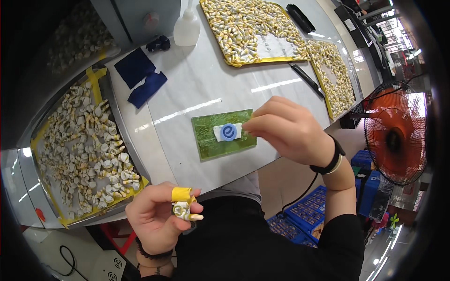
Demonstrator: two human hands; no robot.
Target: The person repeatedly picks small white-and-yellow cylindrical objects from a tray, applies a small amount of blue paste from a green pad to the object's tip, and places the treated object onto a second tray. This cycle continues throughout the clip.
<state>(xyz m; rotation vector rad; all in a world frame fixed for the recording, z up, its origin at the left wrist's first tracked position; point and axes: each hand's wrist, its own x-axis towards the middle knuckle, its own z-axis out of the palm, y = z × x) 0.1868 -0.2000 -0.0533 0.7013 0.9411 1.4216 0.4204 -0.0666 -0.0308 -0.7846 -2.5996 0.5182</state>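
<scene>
Nearest to us, our left hand was closed around a small wound part, a pale coil-like piece with a ring at its middle and yellow tape on it; the thumb and fingers were clamped on it close to our dark clothing, below the table edge. We judged the part light and stiff at its core, though its thin wrapping and any fine leads looked easy to bend, so holding it by the body seemed safest. Just beyond, our right hand, a black band at its wrist, reached over the white table to a green pad, its fingertips pinched together at the right end of a white label with a blue round mark that lay on the pad; we could not tell whether they gripped the label itself or only touched its edge. The label looked thin, limp and likely sticky, best lifted by a corner. To our left sat a tray heaped with similar pale parts. Farther off lay two dark blue cloths, a black pen, a white bottle and two yellow-rimmed trays of more parts. An orange fan stood at right.
</scene>
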